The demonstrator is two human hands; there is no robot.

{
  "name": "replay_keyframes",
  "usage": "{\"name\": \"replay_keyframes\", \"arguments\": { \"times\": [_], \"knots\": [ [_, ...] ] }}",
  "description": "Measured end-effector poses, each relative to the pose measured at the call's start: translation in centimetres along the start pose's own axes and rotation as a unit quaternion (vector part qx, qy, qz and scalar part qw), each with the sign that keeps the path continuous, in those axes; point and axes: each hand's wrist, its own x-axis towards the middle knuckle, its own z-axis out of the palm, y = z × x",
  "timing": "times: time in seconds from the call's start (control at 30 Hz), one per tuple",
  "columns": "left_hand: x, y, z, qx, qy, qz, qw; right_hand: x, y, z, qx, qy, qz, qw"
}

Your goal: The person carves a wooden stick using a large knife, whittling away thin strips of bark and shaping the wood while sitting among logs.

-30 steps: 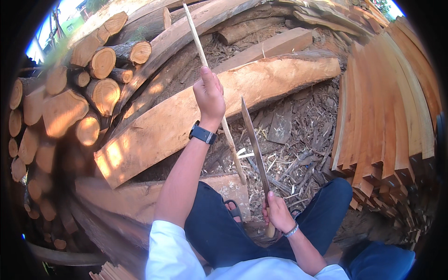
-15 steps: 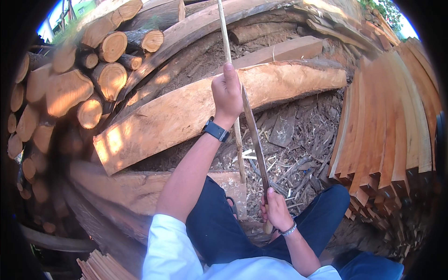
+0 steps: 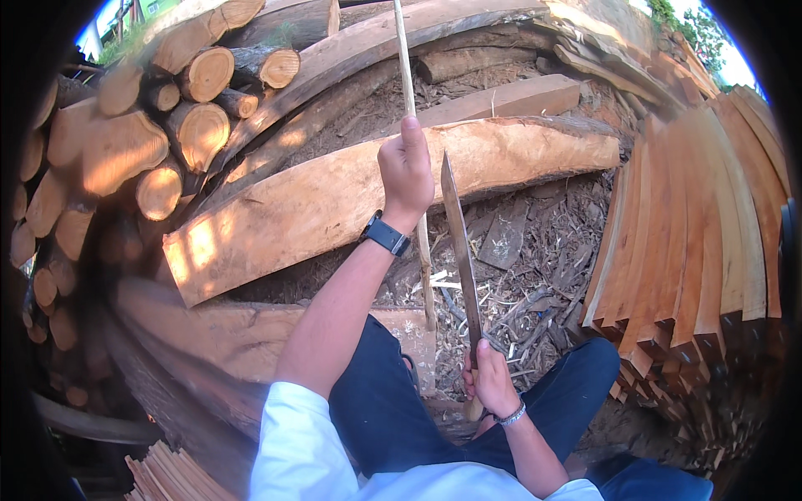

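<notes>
Head view: my left hand (image 3: 407, 171) is closed around a thin wooden stick (image 3: 405, 75) running from 12 o'clock down to centre. My right hand (image 3: 489, 380), at 6 o'clock, grips a long knife (image 3: 458, 238), blade pointing up beside the stick, above wood shavings (image 3: 501, 292)
</notes>
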Motion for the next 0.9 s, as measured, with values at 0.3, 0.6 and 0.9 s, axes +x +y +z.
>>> {"name": "replay_keyframes", "arguments": {
  "times": [0.3,0.6,0.9],
  "knots": [
    [-0.2,0.0,0.2,0.012,0.004,0.004,1.0,-0.3,3.1,0.2,0.012,-0.005,0.081,0.997],
    [-0.1,0.3,0.5,-0.002,-0.003,-0.008,1.0,-0.9,7.5,1.3,0.003,-0.009,0.145,0.989],
    [0.2,0.7,-0.9,-0.001,0.015,0.005,1.0,-0.9,1.1,0.5,-0.013,0.008,0.059,0.998]
  ]
}}
